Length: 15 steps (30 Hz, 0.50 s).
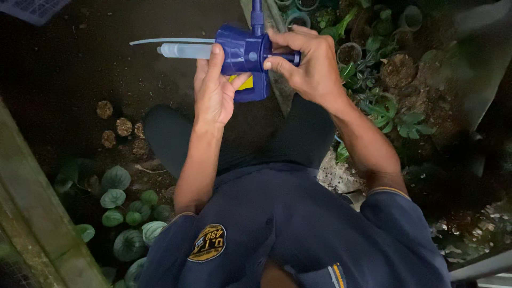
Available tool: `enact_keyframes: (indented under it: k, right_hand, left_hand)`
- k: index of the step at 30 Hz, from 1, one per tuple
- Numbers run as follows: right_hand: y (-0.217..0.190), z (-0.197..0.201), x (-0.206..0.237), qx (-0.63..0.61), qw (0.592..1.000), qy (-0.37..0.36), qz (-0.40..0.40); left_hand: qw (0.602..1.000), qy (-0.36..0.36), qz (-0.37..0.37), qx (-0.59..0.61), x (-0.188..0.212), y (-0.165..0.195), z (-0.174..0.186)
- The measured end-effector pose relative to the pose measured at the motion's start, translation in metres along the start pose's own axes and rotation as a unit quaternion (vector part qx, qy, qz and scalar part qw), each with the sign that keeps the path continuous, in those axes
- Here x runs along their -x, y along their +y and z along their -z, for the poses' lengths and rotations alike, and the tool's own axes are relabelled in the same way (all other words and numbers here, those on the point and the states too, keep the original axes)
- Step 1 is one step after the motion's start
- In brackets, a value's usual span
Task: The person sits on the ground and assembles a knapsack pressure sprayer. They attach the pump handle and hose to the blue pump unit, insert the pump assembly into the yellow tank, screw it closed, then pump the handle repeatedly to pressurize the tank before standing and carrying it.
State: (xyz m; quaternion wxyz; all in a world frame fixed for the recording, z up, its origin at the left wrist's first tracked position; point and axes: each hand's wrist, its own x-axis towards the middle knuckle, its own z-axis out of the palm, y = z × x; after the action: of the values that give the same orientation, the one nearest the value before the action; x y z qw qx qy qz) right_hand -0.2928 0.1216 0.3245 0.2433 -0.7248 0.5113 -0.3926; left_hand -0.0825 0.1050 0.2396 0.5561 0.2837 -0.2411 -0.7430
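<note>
The dark soil floor (106, 64) fills the upper left of the head view and is the widest bare stretch, running from the top edge down to a cluster of small round soil plugs (124, 127). A pale concrete ledge (37, 213) cuts diagonally across the lower left corner and closes off that side. Between the ledge and the person's left sleeve sit round-leaved green plants (122, 208), packed close, some leaves touching the sleeve edge. The right side is crowded: small potted seedlings (384, 106) and empty round pots (349, 52) lie just beside the right forearm, leaving little room there. A white mesh crate corner (32, 8) shows at the top left edge.

The person, in a navy long-sleeved shirt (298, 229) and dark trousers, crouches in the middle, knees apart.

A blue plastic sprayer head (245, 58) is held up in front of the chest, near the top centre of the frame, above the bare soil. A clear tube barrel (184, 50) sticks out from it to the left, with a thin pale dip tube (170, 41) just above, and a blue stem rises past the top edge.

The left hand (213, 96) is wrapped around the sprayer body from below, thumb lying up against its side. The right hand (312, 66) is closed on the blue plunger knob (285, 56) at the sprayer's right end, pinched between fingers and thumb.
</note>
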Motion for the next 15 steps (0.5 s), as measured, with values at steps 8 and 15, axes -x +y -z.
enact_keyframes:
  k: [8,15]
  right_hand:
    - [0.001,0.005,0.004,-0.023,0.998,0.0,0.064]
    - [0.008,0.0,0.005,-0.054,0.998,-0.006,0.022]
  left_hand:
    - [0.998,-0.018,-0.05,-0.012,0.009,0.005,-0.013]
    - [0.997,-0.012,-0.068,-0.029,0.015,0.01,-0.021]
